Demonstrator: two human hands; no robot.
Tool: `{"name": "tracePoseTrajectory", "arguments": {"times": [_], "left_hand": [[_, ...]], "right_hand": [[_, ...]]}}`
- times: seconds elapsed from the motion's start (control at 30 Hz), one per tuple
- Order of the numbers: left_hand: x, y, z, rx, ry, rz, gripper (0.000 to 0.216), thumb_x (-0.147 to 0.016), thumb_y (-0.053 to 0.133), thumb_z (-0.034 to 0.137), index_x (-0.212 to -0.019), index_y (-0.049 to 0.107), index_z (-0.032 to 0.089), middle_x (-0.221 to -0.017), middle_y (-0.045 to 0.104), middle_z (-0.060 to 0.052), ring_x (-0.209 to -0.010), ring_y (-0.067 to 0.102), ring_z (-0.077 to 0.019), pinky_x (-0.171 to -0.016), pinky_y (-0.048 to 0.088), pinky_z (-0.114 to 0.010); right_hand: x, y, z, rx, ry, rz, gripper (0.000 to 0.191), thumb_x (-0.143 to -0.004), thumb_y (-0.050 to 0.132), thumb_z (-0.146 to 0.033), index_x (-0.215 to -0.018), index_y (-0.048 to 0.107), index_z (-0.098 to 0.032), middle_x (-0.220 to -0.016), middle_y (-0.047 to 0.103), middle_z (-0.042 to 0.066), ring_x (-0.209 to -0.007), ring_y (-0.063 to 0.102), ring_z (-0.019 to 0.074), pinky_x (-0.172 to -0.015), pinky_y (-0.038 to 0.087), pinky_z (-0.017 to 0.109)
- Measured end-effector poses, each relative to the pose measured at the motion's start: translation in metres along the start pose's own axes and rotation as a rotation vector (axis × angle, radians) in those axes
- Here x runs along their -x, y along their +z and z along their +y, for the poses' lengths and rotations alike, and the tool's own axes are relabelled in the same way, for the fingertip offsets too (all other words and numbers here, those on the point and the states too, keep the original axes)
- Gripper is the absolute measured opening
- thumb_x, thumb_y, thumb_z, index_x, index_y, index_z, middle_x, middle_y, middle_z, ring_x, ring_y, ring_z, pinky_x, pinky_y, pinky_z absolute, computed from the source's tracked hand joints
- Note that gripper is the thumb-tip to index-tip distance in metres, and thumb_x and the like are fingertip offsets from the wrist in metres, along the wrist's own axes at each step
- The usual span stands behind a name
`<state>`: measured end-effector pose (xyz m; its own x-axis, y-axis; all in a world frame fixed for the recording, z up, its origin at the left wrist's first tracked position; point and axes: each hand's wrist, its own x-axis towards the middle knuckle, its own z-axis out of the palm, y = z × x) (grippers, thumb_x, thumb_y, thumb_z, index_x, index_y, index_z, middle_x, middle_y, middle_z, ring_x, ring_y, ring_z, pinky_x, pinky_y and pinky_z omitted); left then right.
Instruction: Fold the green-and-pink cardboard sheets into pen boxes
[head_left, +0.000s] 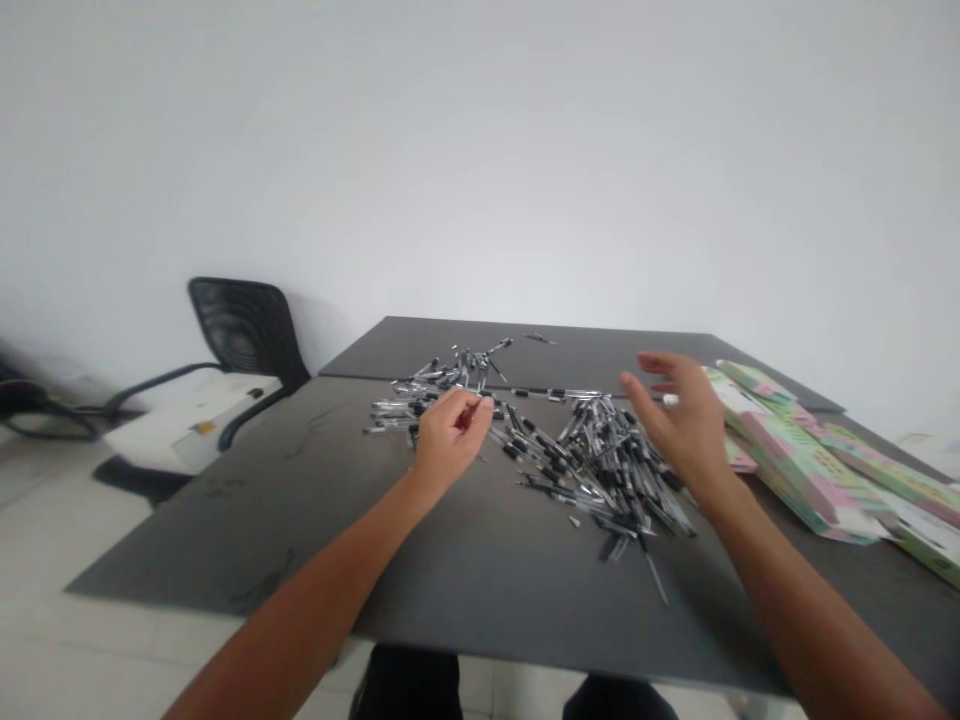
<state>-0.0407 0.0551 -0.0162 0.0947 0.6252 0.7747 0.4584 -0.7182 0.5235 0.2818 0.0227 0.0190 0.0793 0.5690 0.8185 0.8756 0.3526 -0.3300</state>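
Observation:
A heap of several black and clear pens (600,455) lies scattered across the dark grey table (465,560). My left hand (448,432) rests at the heap's left side with its fingers curled in a pinch on a thin pen. My right hand (679,415) hovers over the right side of the heap with its fingers stretched out and apart, holding nothing. Flat pink and green boxes (795,455) lie just to the right of my right hand.
A black mesh office chair (251,335) stands off the table's far left corner, with a white box (195,415) on its seat. A white wall rises behind the table. The floor to the left is pale tile.

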Motion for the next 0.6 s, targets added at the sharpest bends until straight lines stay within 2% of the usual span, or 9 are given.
{"name": "tracePoseTrajectory", "arguments": {"times": [0.1,0.17,0.3,0.37,0.43,0.5,0.6], "left_hand": [[-0.009,-0.009,-0.017,-0.063,-0.061,0.073,0.039,-0.107,0.055,0.037,-0.071,0.054,0.024,-0.067,0.051,0.002,-0.066,0.050,-0.0170,-0.067,0.038,-0.033],[-0.013,-0.014,-0.029,-0.093,-0.093,0.105,0.039,-0.108,0.051,0.037,-0.071,0.053,0.024,-0.069,0.054,0.001,-0.068,0.052,-0.0178,-0.068,0.038,-0.033],[-0.025,-0.029,-0.046,-0.154,-0.150,0.163,0.038,-0.109,0.043,0.033,-0.074,0.054,0.024,-0.072,0.057,0.000,-0.073,0.056,-0.0190,-0.072,0.041,-0.033],[-0.035,-0.040,-0.052,-0.202,-0.169,0.185,0.037,-0.109,0.037,0.029,-0.074,0.050,0.025,-0.072,0.055,0.000,-0.074,0.055,-0.0191,-0.073,0.041,-0.033],[-0.047,-0.052,-0.058,-0.262,-0.177,0.175,0.037,-0.108,0.038,0.027,-0.073,0.048,0.025,-0.074,0.054,0.000,-0.076,0.054,-0.0189,-0.076,0.041,-0.032],[-0.057,-0.062,-0.064,-0.327,-0.176,0.143,0.036,-0.107,0.044,0.027,-0.071,0.046,0.025,-0.074,0.051,0.000,-0.079,0.052,-0.0187,-0.079,0.040,-0.032],[-0.060,-0.072,-0.076,-0.408,-0.185,0.122,0.038,-0.104,0.052,0.028,-0.068,0.040,0.025,-0.071,0.044,0.002,-0.076,0.047,-0.0187,-0.077,0.036,-0.033]], "right_hand": [[-0.017,0.024,0.021,-0.012,0.070,0.088,0.047,-0.103,0.063,-0.051,-0.139,0.062,-0.022,-0.133,0.069,0.020,-0.112,0.074,0.0339,-0.084,0.066,0.048],[-0.016,0.028,0.034,0.021,0.093,0.128,0.050,-0.103,0.062,-0.051,-0.144,0.059,-0.022,-0.139,0.065,0.022,-0.113,0.073,0.0350,-0.087,0.066,0.050],[-0.004,0.009,0.054,0.114,0.146,0.114,0.058,-0.104,0.061,-0.051,-0.152,0.053,-0.018,-0.144,0.061,0.026,-0.121,0.070,0.0371,-0.094,0.064,0.051],[-0.001,-0.008,0.065,0.149,0.199,0.078,0.060,-0.103,0.063,-0.055,-0.149,0.058,-0.016,-0.136,0.068,0.025,-0.117,0.071,0.0376,-0.094,0.062,0.050],[-0.001,-0.022,0.079,0.173,0.262,-0.032,0.055,-0.100,0.067,-0.059,-0.136,0.070,-0.018,-0.117,0.078,0.020,-0.106,0.075,0.0366,-0.093,0.059,0.050],[-0.004,-0.031,0.091,0.192,0.330,-0.222,0.050,-0.095,0.070,-0.066,-0.116,0.080,-0.022,-0.097,0.083,0.013,-0.093,0.077,0.0340,-0.088,0.058,0.048],[-0.005,-0.032,0.102,0.176,0.355,-0.528,0.045,-0.084,0.076,-0.070,-0.094,0.087,-0.028,-0.082,0.083,0.006,-0.078,0.077,0.0298,-0.074,0.056,0.041]]}}
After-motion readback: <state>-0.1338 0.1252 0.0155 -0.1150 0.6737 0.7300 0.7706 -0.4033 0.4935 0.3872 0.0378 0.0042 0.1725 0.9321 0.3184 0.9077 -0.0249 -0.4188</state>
